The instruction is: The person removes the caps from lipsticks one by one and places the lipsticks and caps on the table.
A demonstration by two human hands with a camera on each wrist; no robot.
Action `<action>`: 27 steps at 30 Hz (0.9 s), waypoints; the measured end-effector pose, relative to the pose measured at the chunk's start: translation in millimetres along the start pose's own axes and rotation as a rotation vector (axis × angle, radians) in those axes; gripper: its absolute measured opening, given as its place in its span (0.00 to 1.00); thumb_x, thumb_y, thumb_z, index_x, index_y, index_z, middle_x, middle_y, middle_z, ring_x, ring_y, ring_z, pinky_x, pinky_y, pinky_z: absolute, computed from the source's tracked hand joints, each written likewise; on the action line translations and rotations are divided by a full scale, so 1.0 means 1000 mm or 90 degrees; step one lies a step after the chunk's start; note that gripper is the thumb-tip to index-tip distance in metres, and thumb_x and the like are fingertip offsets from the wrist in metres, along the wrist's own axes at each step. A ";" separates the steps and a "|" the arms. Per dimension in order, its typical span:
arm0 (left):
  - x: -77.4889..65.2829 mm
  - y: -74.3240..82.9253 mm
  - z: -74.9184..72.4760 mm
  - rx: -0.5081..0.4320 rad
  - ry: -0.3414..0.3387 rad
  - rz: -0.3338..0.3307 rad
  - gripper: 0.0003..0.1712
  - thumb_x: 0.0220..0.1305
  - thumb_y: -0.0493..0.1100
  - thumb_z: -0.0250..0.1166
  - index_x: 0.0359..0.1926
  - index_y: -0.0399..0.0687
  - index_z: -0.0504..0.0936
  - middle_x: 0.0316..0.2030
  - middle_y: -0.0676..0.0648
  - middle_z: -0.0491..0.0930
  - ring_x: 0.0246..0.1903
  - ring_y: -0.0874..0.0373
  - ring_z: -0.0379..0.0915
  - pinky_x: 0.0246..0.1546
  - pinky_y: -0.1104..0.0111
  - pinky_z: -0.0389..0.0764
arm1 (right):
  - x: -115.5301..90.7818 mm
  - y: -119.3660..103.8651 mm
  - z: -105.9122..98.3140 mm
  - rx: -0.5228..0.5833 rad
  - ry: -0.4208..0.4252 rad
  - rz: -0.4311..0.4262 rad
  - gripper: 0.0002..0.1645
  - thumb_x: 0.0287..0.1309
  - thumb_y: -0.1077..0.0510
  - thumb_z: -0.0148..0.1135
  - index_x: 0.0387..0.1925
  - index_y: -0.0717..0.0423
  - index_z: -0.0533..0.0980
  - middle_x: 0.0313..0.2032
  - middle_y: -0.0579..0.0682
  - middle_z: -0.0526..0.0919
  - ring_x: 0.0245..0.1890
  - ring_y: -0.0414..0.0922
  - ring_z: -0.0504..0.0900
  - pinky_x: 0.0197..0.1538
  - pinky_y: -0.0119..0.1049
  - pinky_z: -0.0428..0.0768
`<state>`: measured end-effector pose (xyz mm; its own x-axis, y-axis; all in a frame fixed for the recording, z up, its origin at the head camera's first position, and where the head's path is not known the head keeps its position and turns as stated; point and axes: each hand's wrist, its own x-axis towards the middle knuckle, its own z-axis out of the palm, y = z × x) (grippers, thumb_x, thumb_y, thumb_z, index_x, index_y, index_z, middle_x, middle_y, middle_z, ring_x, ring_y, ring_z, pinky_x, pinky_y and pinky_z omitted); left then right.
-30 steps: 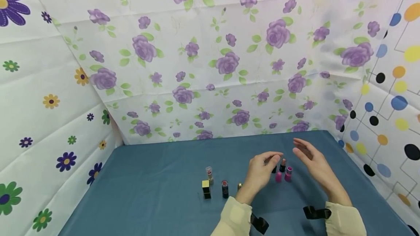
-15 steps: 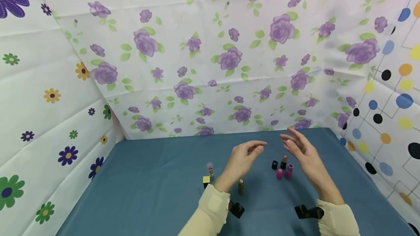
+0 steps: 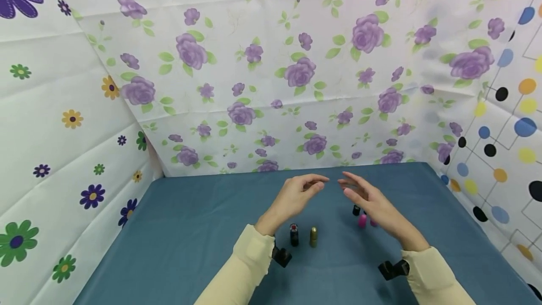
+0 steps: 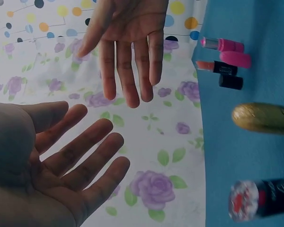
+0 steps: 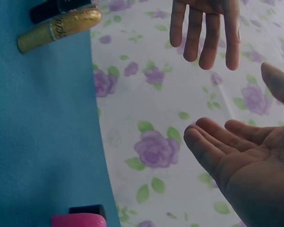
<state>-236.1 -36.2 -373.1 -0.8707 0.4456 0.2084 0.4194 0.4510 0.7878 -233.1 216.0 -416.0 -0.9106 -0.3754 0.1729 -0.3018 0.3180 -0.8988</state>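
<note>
The person's left hand (image 3: 296, 194) is raised in the air, higher than the gold tube (image 3: 313, 237) and a little to its left; the right hand (image 3: 370, 201) is up to the tube's right. Palms face each other, fingers loosely extended, fingertips near but apart. The sleeved left forearm (image 3: 237, 267) slants up left of the tube, the right forearm (image 3: 433, 274) right of it.

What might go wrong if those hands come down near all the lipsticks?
The gold lipstick tube is slim and stands upright, so the left hand might tip it over if it swept low. The peach-tipped lipstick has no cap on, so a finger could smudge it. In the head view, the right hand hides most of that lipstick, so it might get bumped.
</note>
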 end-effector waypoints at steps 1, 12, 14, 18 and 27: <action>-0.001 -0.001 -0.001 0.005 -0.004 -0.004 0.19 0.82 0.51 0.56 0.65 0.56 0.83 0.57 0.51 0.85 0.54 0.59 0.82 0.56 0.59 0.82 | 0.001 0.001 0.001 0.000 -0.012 0.000 0.38 0.82 0.47 0.51 0.83 0.49 0.51 0.76 0.59 0.65 0.75 0.62 0.65 0.71 0.66 0.66; -0.012 -0.012 -0.007 0.038 -0.078 0.000 0.19 0.82 0.51 0.56 0.64 0.53 0.84 0.59 0.50 0.84 0.52 0.60 0.82 0.54 0.62 0.82 | 0.005 0.021 0.019 0.068 -0.158 0.066 0.39 0.81 0.50 0.54 0.82 0.53 0.52 0.78 0.62 0.59 0.76 0.64 0.60 0.70 0.62 0.70; -0.014 -0.013 -0.007 0.037 -0.093 0.005 0.19 0.82 0.51 0.56 0.63 0.53 0.85 0.59 0.50 0.84 0.52 0.61 0.82 0.54 0.63 0.82 | 0.004 0.025 0.024 0.078 -0.182 0.076 0.42 0.78 0.50 0.58 0.82 0.56 0.52 0.78 0.65 0.58 0.77 0.65 0.59 0.71 0.60 0.70; -0.017 -0.014 -0.006 0.033 -0.117 0.011 0.18 0.81 0.51 0.58 0.60 0.53 0.87 0.56 0.51 0.85 0.52 0.63 0.81 0.54 0.67 0.82 | 0.002 0.030 0.031 0.111 -0.220 0.084 0.48 0.73 0.52 0.66 0.81 0.64 0.52 0.77 0.70 0.57 0.76 0.68 0.58 0.72 0.58 0.69; -0.019 -0.026 -0.005 0.036 -0.169 -0.002 0.17 0.78 0.50 0.61 0.60 0.53 0.87 0.53 0.55 0.87 0.27 0.58 0.82 0.37 0.72 0.81 | 0.002 0.040 0.044 0.138 -0.255 0.098 0.39 0.75 0.58 0.62 0.77 0.69 0.59 0.73 0.70 0.65 0.73 0.68 0.65 0.67 0.54 0.76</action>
<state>-231.7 -60.6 -394.4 -0.7770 0.6282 0.0401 0.4369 0.4924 0.7528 -234.4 190.2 -469.7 -0.7464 -0.6579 -0.1003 -0.0670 0.2243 -0.9722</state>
